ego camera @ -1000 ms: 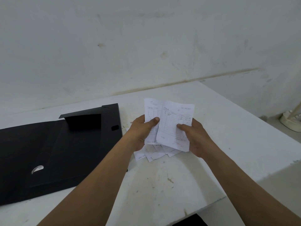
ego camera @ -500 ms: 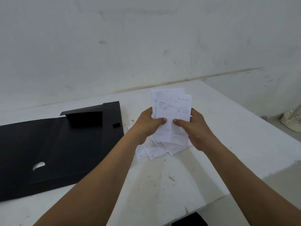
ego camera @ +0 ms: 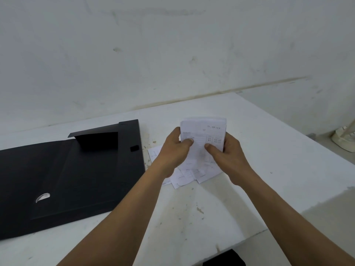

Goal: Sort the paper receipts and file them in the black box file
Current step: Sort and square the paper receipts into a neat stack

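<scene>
Nearest the camera, two bare forearms reach out over the scuffed white table (ego camera: 192,217). The left hand (ego camera: 172,148) and right hand (ego camera: 228,152) meet above its middle, and both pinch one bundle of receipts (ego camera: 203,131), each thumb pressed on the printed front with the fingers curled behind. A second ago the sheets were fanned apart, one slip in each hand. Now they are squared into a single upright stack, with the hands drawn closer together. Beneath the hands, loose receipts (ego camera: 190,175) lie overlapping on the tabletop as before. To the left the black box file (ego camera: 67,175) lies opened flat in its earlier place, with a short flap (ego camera: 96,140) standing up at its far edge. Behind the table rises a stained white wall (ego camera: 172,54).
</scene>
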